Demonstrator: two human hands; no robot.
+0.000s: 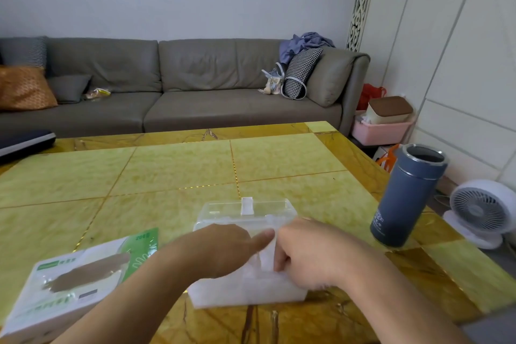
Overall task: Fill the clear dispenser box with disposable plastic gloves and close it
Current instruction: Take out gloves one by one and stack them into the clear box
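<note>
The clear box (245, 285) is found on the table (178, 170), lid raised. Gloves (266, 255), thin and slippery, are pinched by the right hand (304, 254); the left hand (231, 248) is pressed in, forefinger extended.

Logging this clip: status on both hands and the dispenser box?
Left hand flat, index finger pressing gloves down. Right hand fingers curled, pinching the gloves. Clear dispenser box full, lid open. Nothing in the way.
</note>
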